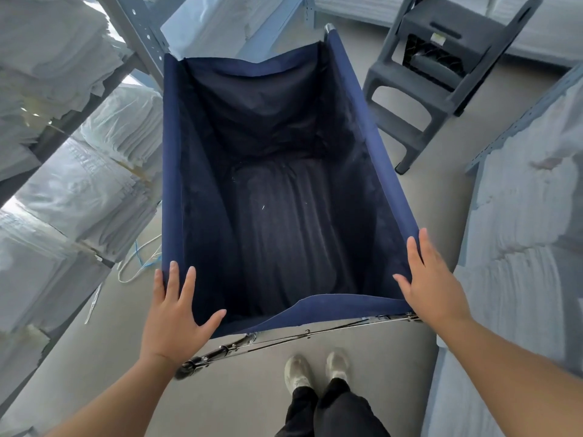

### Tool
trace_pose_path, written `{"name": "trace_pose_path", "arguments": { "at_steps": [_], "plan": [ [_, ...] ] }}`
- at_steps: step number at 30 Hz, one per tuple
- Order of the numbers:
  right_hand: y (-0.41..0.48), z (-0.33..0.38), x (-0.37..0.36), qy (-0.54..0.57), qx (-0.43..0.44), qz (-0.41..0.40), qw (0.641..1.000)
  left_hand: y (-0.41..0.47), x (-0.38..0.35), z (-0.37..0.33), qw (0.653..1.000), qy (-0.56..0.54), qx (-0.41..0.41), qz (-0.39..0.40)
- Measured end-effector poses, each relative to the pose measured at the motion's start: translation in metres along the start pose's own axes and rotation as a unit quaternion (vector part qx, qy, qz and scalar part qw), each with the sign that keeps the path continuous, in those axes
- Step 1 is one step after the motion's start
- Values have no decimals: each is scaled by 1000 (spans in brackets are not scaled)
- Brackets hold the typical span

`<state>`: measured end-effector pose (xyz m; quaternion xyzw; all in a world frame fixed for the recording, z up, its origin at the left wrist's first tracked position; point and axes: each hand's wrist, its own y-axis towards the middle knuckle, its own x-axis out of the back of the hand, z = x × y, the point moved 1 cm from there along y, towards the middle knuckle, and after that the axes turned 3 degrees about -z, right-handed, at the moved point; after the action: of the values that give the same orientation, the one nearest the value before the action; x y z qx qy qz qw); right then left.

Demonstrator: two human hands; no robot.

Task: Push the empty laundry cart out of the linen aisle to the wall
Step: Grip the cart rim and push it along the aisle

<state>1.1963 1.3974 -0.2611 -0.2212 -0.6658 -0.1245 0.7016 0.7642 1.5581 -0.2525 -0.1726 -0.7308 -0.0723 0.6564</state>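
The laundry cart [172,159] is a deep navy fabric bin on a metal frame, empty inside, filling the middle of the head view. My left hand [175,313] lies flat on the near left corner of its rim, fingers straight and spread. My right hand [429,279] rests with straight fingers on the near right corner of the rim. The cart's folding metal bars [284,337] show under the near edge. The cart's wheels are hidden.
Shelves of stacked white linen [79,184] line the left side, with a grey shelf upright [138,33] touching the cart's far left corner. More folded linen [520,247] is on the right. A grey plastic step stool [441,74] stands ahead right. Loose cords [138,263] lie on the floor.
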Motion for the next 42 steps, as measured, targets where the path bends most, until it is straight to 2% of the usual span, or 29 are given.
{"name": "trace_pose_path", "arguments": {
  "at_steps": [20,42],
  "plan": [
    [-125,2,-17,7,-24,6,1000,-94,-17,25,999,26,-36,-2],
    [-276,35,-47,-13,-58,-39,997,-193,-24,74,994,47,-98,-33]
  ]
}}
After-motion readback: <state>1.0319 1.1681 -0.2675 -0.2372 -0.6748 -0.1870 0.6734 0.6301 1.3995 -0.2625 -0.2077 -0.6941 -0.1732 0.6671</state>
